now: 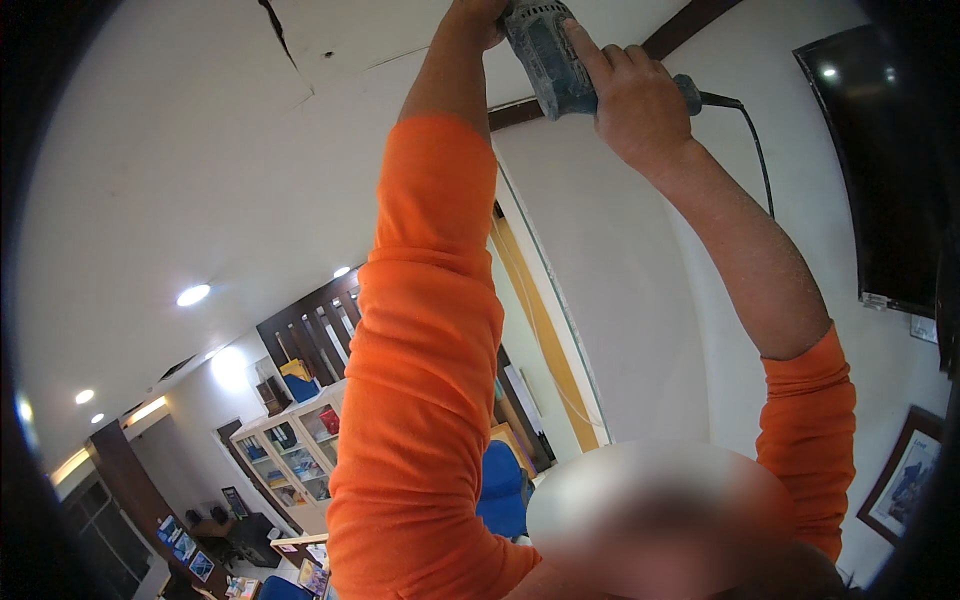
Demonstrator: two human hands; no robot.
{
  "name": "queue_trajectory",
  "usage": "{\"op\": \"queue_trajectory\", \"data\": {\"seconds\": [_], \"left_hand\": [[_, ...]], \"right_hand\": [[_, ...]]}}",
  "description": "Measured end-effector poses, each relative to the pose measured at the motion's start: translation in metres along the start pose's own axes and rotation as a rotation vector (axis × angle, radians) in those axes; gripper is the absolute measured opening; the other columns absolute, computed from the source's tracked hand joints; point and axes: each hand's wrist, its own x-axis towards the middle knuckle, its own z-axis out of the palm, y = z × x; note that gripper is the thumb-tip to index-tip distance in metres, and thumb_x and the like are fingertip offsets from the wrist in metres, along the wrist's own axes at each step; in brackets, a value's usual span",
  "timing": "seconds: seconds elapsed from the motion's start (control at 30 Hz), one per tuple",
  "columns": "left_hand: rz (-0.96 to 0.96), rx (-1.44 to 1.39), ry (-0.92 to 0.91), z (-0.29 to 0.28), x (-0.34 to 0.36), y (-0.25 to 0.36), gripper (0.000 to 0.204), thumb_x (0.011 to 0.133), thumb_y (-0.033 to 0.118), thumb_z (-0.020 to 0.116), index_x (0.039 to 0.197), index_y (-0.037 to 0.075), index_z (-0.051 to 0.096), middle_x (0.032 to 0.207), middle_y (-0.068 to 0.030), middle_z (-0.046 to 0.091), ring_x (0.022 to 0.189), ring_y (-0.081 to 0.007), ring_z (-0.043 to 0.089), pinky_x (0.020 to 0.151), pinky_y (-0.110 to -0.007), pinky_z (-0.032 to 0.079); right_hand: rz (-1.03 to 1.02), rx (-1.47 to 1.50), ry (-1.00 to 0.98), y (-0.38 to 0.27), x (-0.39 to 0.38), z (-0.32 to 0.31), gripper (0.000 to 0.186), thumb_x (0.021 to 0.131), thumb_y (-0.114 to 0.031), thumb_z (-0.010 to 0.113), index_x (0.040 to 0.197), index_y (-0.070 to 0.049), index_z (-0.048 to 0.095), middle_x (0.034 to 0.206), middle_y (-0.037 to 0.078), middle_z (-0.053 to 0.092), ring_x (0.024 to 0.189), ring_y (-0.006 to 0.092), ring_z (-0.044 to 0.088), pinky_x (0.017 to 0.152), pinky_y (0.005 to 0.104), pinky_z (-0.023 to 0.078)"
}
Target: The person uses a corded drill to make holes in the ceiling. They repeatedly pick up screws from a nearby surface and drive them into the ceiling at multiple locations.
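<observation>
Both my arms, in orange sleeves, are raised toward the ceiling. A dark blue-grey corded power drill (552,62) is held up at the top of the view, its body dusty. My right hand (645,110) is closed round its handle, with one finger stretched along the body. The black cord (757,150) leaves the handle end and hangs down to the right. At the upper edge my left hand (482,18) is against the far part of the drill; its fingers are mostly cut off or hidden. The drill's working end lies out of view.
The white ceiling (200,140) has a dark crack and a small hole. A black wall screen (890,170) and a framed picture (912,475) hang at right. Lower left are a glass-fronted cabinet (290,455) and desks; a blue chair (503,490) stands behind my left arm.
</observation>
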Motion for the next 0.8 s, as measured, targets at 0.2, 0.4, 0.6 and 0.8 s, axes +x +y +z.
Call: {"op": "queue_trajectory", "data": {"seconds": [0.2,0.4,0.6,0.8], "left_hand": [[-0.085,-0.311,0.056,0.018,-0.023,0.010,0.017,0.092,0.001,0.059,0.108,-0.003,0.058,0.078,-0.0101,0.060,0.063,-0.0205,0.060,0.054,-0.036,0.055],[-0.039,-0.321,0.055,0.021,-0.022,0.011,0.049,0.091,0.000,0.059,0.135,-0.003,0.040,0.090,-0.0130,0.060,0.069,-0.0214,0.062,0.053,-0.036,0.056],[-0.029,-0.253,0.096,0.020,-0.028,0.015,0.060,0.090,0.000,0.060,0.144,0.001,0.035,0.093,-0.0158,0.061,0.070,-0.0226,0.062,0.054,-0.037,0.057],[-0.050,-0.275,0.017,0.016,-0.027,0.017,0.057,0.088,-0.002,0.060,0.141,0.001,0.040,0.089,-0.0164,0.061,0.067,-0.0232,0.062,0.052,-0.038,0.056]], "right_hand": [[-0.001,0.010,-0.035,0.002,0.000,0.003,0.088,0.086,-0.004,0.075,0.161,-0.014,0.031,0.105,0.014,0.068,0.101,0.0264,0.067,0.089,0.0388,0.060],[0.003,0.029,-0.002,0.005,-0.001,0.007,0.084,0.088,-0.005,0.073,0.161,-0.013,0.032,0.103,0.015,0.068,0.098,0.0266,0.067,0.088,0.0402,0.060],[-0.022,0.034,-0.063,0.005,0.000,0.008,0.079,0.093,-0.012,0.070,0.161,-0.013,0.029,0.111,0.018,0.068,0.105,0.0284,0.068,0.084,0.0417,0.061],[-0.013,-0.006,-0.087,0.003,0.002,0.002,0.076,0.095,-0.013,0.068,0.160,-0.012,0.030,0.111,0.018,0.069,0.105,0.0287,0.069,0.083,0.0418,0.061]]}}
